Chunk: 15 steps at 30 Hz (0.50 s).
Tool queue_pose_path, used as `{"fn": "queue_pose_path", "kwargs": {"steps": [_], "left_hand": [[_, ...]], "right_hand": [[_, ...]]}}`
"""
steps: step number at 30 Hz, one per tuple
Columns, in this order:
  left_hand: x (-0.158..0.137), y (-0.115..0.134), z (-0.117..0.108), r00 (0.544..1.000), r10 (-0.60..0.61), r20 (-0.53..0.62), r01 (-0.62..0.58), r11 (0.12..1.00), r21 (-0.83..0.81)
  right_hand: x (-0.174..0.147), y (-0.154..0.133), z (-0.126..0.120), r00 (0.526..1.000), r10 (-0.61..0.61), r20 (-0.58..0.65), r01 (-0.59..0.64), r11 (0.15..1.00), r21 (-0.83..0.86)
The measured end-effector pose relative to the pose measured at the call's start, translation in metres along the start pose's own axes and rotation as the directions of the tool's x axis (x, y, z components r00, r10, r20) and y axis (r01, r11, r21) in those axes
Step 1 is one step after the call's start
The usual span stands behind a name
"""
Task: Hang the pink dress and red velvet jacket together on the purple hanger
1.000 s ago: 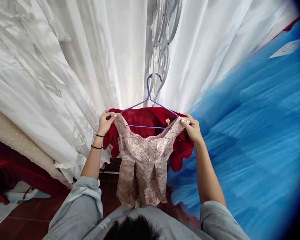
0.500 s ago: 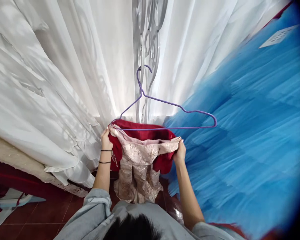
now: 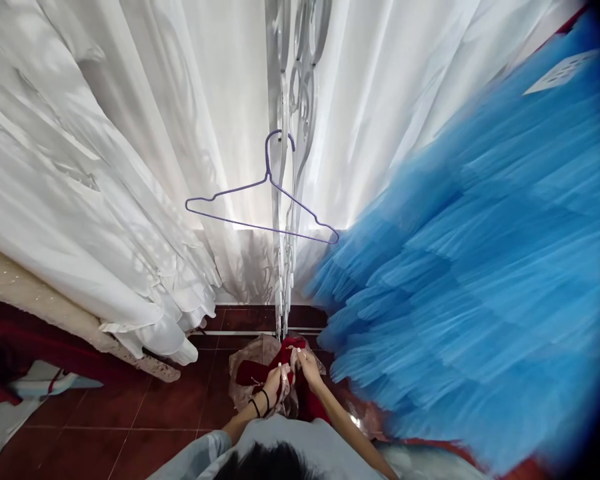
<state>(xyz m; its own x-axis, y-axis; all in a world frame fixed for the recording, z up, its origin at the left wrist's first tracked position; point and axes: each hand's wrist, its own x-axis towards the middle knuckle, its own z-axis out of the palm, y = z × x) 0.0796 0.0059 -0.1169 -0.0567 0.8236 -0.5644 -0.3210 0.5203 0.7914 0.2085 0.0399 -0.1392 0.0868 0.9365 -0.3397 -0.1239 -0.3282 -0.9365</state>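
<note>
A red and pale pink dress is bunched low in front of my body, close above the tiled floor. My left hand, with two dark bands at the wrist, is closed on a fold of its pink cloth. Just to the right, my right hand pinches another part of the same edge. Above both hands, a bare purple hanger hangs by its hook on the ornate white metal stand. My arms hide some of the dress.
White draped gowns hang along the left, with a beige sequined cloth below them. A wide blue tulle skirt fills the right side. Dark red floor tiles lie underneath. White curtains cover the back.
Both hands have brought the dress down and toward my body, drawing closer together. The hanger has come free of the dress and swung left on the stand.
</note>
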Motion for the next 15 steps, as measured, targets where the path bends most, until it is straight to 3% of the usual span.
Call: {"fn": "queue_pose_path", "kwargs": {"steps": [2, 5, 10, 15], "left_hand": [[-0.009, -0.012, 0.000, 1.000, 0.001, 0.016, 0.000, 1.000, -0.015], [-0.017, -0.011, -0.013, 0.999, 0.049, 0.020, -0.048, 0.998, -0.041], [-0.014, 0.004, -0.029, 0.992, 0.091, 0.092, -0.084, 0.993, -0.077], [0.004, -0.003, -0.042, 0.983, -0.028, -0.182, -0.013, 0.974, -0.224]], "right_hand": [[0.000, -0.005, 0.000, 0.991, 0.010, 0.133, -0.006, 1.000, -0.028], [0.003, -0.011, -0.003, 0.949, 0.069, 0.307, -0.050, 0.996, -0.070], [0.003, -0.016, 0.005, 0.879, 0.134, 0.457, -0.062, 0.984, -0.169], [-0.018, 0.000, 0.017, 0.875, 0.036, 0.483, 0.110, 0.957, -0.270]]}}
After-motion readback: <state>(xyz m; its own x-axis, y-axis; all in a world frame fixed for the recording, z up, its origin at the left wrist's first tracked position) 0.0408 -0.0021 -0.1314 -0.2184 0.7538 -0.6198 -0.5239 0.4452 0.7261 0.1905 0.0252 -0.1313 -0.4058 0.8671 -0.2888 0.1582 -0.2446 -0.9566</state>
